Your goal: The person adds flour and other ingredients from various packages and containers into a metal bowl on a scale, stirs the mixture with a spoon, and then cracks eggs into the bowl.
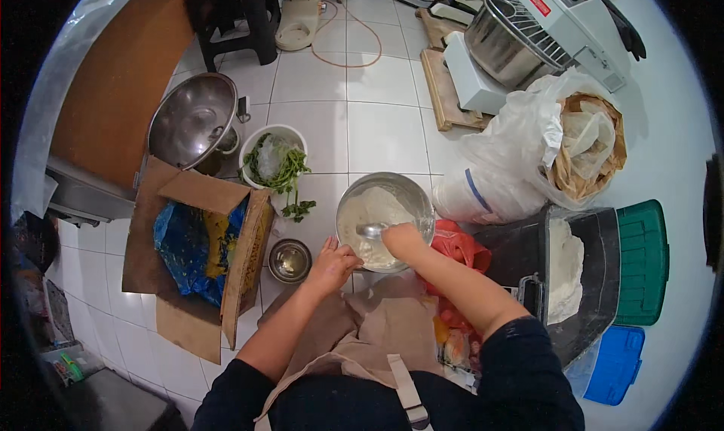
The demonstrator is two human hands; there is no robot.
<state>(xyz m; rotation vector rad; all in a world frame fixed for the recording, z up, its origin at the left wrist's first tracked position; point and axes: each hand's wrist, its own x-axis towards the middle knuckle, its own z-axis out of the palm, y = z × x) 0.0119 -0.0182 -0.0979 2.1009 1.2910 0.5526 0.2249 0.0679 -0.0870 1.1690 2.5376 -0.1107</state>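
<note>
A round metal bowl (421, 199) stands before me with pale flour or batter (382, 205) inside. My right hand (403, 242) reaches over it and is closed on a metal scoop or ladle (370, 231), whose head lies in the pale mass. At the bowl's near left rim rests my left hand (336, 264), its fingertips at the edge; whether they pinch the rim is hard to tell. A small metal bowl (290, 261) sits on the floor to the left of that hand.
On the left are an open cardboard box (186, 188), a white bucket of greens (301, 139) and a large steel basin (192, 120). A black bin (602, 261) holding flour, a white sack (498, 148), red plastic bags (461, 244) and a dough mixer (503, 46) stand right.
</note>
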